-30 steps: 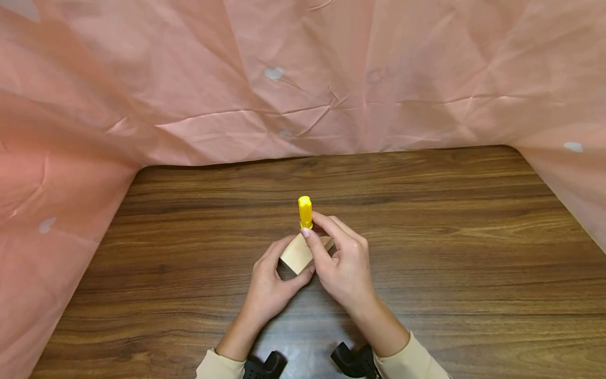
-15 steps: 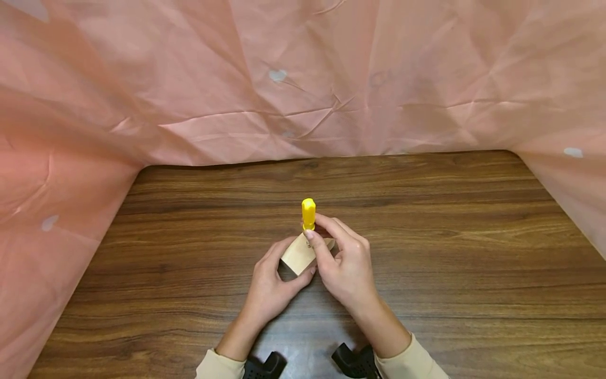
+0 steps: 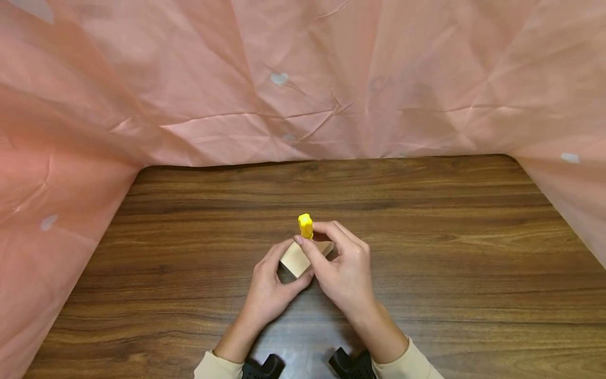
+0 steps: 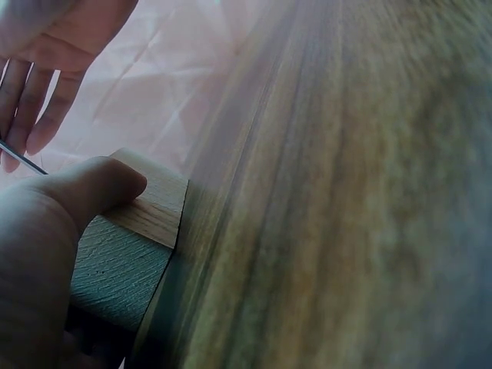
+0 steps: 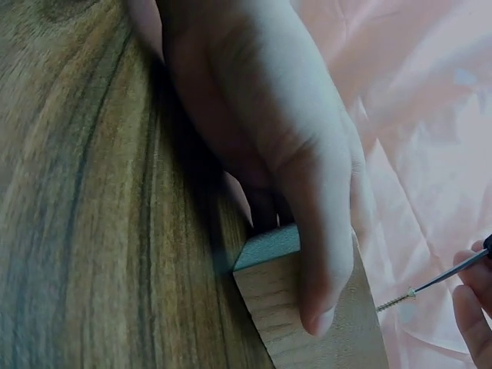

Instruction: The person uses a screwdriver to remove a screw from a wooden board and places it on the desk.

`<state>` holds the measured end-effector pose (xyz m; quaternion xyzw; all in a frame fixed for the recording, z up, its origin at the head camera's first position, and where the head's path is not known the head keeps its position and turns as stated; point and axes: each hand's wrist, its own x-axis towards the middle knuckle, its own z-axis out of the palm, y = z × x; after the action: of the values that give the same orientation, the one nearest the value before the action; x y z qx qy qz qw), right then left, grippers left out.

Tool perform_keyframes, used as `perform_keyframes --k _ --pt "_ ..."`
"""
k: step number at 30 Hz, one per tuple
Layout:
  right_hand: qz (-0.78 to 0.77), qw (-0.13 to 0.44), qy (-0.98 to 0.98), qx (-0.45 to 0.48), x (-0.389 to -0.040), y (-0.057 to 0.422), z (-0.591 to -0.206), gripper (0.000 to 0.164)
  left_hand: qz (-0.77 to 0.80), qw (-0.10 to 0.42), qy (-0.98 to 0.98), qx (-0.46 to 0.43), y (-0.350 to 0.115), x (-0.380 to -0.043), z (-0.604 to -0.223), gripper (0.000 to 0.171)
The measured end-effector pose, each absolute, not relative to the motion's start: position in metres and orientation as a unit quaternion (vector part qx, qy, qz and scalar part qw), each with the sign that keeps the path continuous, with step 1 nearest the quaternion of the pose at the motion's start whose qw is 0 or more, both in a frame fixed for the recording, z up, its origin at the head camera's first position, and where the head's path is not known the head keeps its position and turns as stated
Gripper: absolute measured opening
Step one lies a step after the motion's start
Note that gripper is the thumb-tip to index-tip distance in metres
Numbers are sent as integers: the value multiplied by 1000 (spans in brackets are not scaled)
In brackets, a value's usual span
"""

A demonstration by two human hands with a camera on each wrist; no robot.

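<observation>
In the head view my left hand [image 3: 271, 284] grips a pale wooden block [image 3: 295, 260], thumb on the near side and fingers on the far side. My right hand [image 3: 347, 266] pinches a screwdriver [image 3: 305, 225] by its yellow handle, between thumb and forefinger above the block. The right wrist view shows the metal screwdriver shaft [image 5: 452, 272] meeting the head of a screw [image 5: 396, 301], which sticks out of the block's face. The left thumb [image 4: 108, 184] presses on the block in the left wrist view. There, part of the thin shaft [image 4: 21, 157] shows under my right fingers.
The block is close to a brown wood-grain table [image 3: 450, 237]. Pink cloth [image 3: 307, 79] hangs around the back and sides of the table. Two black wrist devices [image 3: 352, 363] show at the bottom edge, beside the cream sleeves [image 3: 407, 360].
The yellow handle sits lower in the head view and looks shorter, tipped more toward the camera. My right thumb has slid left across it. My left hand and the block stay nearly still.
</observation>
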<state>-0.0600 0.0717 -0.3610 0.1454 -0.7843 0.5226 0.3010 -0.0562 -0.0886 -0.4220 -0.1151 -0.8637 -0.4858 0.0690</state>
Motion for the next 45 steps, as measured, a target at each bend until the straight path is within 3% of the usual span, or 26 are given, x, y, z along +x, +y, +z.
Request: perform_keyframes --k 16,26,32,40,45 --pt "515 316 -783 148 -62 74 -359 18 -483 86 -863 -122 -87 -60 -418 63" --pt "523 280 -796 119 -57 74 -364 16 -490 65 -863 -108 -88 -53 -423 61" --pt "514 297 -797 108 -57 74 -364 13 -490 81 -860 -115 -88 -51 -429 61" --pt "527 308 -785 108 -59 74 -362 20 -490 76 -862 -106 -88 -53 -425 61" --pt "524 316 -781 123 -60 74 -360 14 -489 75 -862 -109 -87 -56 -422 61"
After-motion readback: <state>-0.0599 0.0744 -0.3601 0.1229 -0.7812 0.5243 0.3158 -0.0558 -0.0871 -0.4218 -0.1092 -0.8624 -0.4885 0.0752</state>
